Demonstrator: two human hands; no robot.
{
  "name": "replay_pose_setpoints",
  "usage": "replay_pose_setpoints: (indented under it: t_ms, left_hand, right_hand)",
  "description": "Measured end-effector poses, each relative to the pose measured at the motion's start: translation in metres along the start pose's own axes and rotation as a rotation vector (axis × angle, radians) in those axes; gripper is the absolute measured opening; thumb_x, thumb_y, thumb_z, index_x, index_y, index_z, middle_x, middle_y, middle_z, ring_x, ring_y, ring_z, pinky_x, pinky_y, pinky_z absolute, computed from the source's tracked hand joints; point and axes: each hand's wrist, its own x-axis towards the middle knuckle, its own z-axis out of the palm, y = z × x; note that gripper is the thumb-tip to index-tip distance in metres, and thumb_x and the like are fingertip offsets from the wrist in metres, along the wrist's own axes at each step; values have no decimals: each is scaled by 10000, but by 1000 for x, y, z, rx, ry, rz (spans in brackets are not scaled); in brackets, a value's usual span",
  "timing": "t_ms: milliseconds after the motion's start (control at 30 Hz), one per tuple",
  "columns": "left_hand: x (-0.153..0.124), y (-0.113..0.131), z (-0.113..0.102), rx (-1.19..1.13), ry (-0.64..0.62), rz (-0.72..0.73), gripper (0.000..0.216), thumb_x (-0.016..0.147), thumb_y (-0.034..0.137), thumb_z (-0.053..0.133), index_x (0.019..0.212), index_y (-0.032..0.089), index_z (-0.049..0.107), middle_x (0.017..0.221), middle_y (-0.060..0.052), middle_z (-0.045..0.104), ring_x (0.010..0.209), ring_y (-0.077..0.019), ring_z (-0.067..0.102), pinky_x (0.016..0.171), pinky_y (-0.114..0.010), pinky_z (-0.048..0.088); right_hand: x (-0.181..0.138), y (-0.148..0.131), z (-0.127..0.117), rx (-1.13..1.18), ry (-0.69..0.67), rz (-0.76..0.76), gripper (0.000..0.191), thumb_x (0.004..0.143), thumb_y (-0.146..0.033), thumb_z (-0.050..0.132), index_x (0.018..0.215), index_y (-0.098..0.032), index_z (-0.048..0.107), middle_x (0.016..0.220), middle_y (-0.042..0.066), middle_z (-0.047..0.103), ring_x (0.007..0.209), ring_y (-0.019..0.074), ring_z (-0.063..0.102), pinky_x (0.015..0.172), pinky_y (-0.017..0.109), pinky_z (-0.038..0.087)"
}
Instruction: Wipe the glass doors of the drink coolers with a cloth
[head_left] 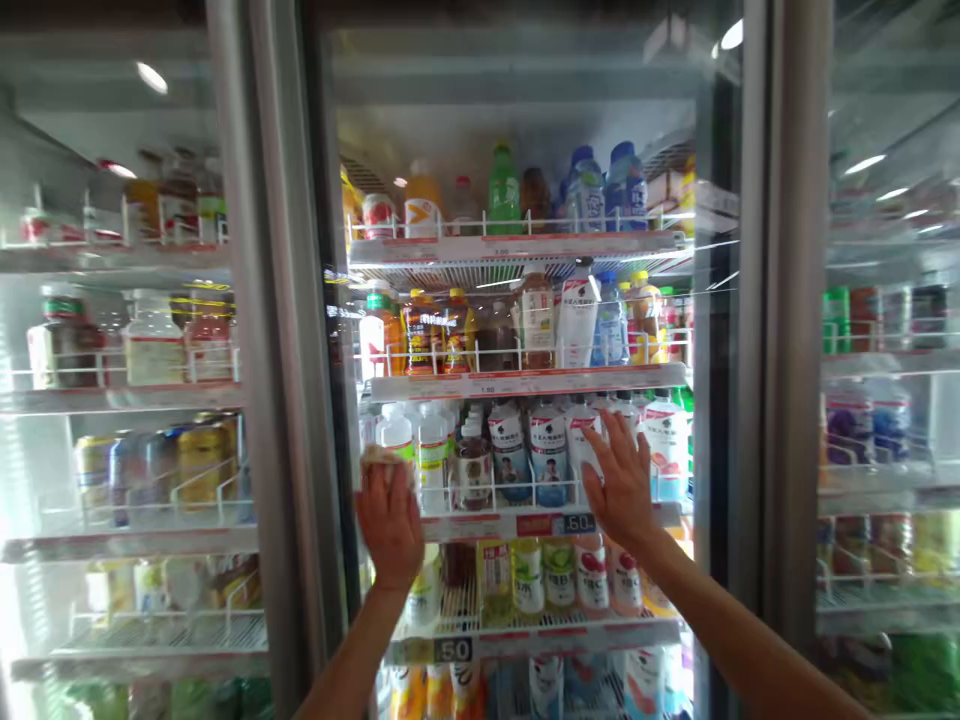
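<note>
1 small, crumpled, pale cloth [381, 456] is gripped in the left hand [390, 520], up at the tall, clear glass door [510, 100]; and the right hand [621, 480] is spread wide, before blue-and-white-labelled plastic bottles [549, 455], 3rd shelf down!

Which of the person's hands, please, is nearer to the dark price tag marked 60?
The right hand: in the picture it is close by, above and right of the dark price tag. The left hand, with a pale cloth, is farther off, to its left.
</note>
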Motion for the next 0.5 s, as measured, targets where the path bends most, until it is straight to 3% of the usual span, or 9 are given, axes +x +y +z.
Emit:
replay_pose_setpoints:
  t_ms: [100, 167, 200, 300, 333, 367, 400, 500]
  left_hand:
    - [-3, 24, 3, -192, -101, 435, 575, 854, 100, 371, 1404, 240, 273, 1391, -94, 431, 1327, -158, 336, 1107, -347, 240]
    - [15, 28, 6, -249, -128, 570, 547, 866, 110, 350, 1387, 273, 305, 1359, -48, 479, 1304, -119, 368, 1128, -332, 185]
    - [29, 25, 7, -228, -97, 498, 537, 873, 123, 350, 1387, 274, 303, 1368, -47, 469, 1316, -122, 350, 1136, -350, 162]
    - [77, 9, 14, -86, 70, -5, 528, 881, 158, 377, 1398, 219, 286, 1450, -111, 337, 1378, -187, 230, 1129, -430, 152]
    - [86, 10, 16, -65, 103, -98, 527, 877, 164, 390, 1394, 198, 295, 1467, -128, 296, 1391, -209, 188, 1125, -447, 153]
    - [90, 17, 19, -74, 104, -94, 523, 872, 158, 396, 1388, 169, 309, 1476, -144, 267, 1399, -229, 151, 1123, -463, 145]
    - [89, 29, 22, -106, 77, 10, 519, 867, 148, 391, 1381, 147, 320, 1482, -147, 249, 1404, -240, 123, 1126, -468, 132]
    - [71, 79, 27, -232, -3, 538, 509, 868, 139, 355, 1375, 181, 329, 1502, -61, 230, 1405, -183, 114, 1142, -386, 136]
  right_hand:
    - [-1, -6, -6, 2, -27, -14, 455, 886, -212, 396, 1341, -240, 381, 1479, 99, 294, 1389, 240, 206, 1102, 490, 188]
    - [-3, -1, -10, -18, -10, -2, 448, 890, -213, 396, 1336, -246, 389, 1477, 94, 302, 1386, 239, 217, 1101, 483, 191]
    - [-4, 4, -13, -34, 5, 16, 448, 891, -214, 396, 1338, -250, 389, 1476, 91, 305, 1384, 240, 223, 1100, 482, 191]
    - [-13, 26, -21, -86, 49, 85, 455, 896, -224, 388, 1349, -255, 383, 1473, 87, 315, 1377, 246, 242, 1093, 484, 200]
    - [-16, 31, -23, -98, 49, 102, 458, 896, -228, 385, 1353, -256, 379, 1472, 86, 317, 1375, 247, 248, 1090, 486, 205]
    - [-19, 36, -26, -106, 40, 114, 460, 896, -232, 382, 1355, -257, 378, 1471, 84, 319, 1374, 248, 251, 1088, 486, 211]
    - [-22, 39, -27, -111, 28, 120, 459, 895, -235, 379, 1354, -256, 380, 1470, 83, 320, 1372, 249, 254, 1085, 487, 219]
    - [-29, 45, -32, -117, -8, 121, 447, 895, -238, 371, 1342, -249, 392, 1469, 89, 320, 1370, 256, 260, 1073, 499, 242]
